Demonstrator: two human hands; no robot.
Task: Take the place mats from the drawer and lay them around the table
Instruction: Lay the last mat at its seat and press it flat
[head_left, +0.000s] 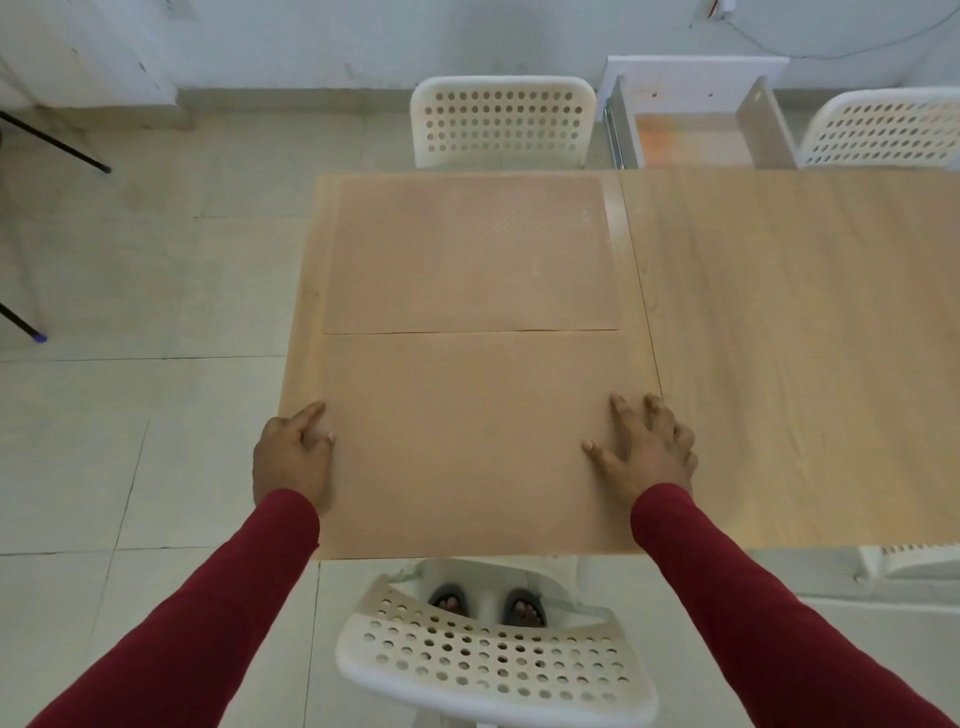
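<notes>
Two tan place mats lie on the light wooden table (789, 338). The far mat (472, 254) sits at the table's far left end. The near mat (467, 441) lies just in front of it, their edges meeting. My left hand (291, 457) rests on the near mat's left edge, index finger stretched out, thumb on the mat. My right hand (644, 447) presses flat on the mat's right edge with fingers spread. An open white drawer (696, 135) stands beyond the table at the back right, with an orange tint inside.
White perforated chairs stand around the table: one at the far side (501, 119), one at the far right (883, 130), one just below me at the near edge (493, 660). Black tripod legs (57, 140) cross the tiled floor at left.
</notes>
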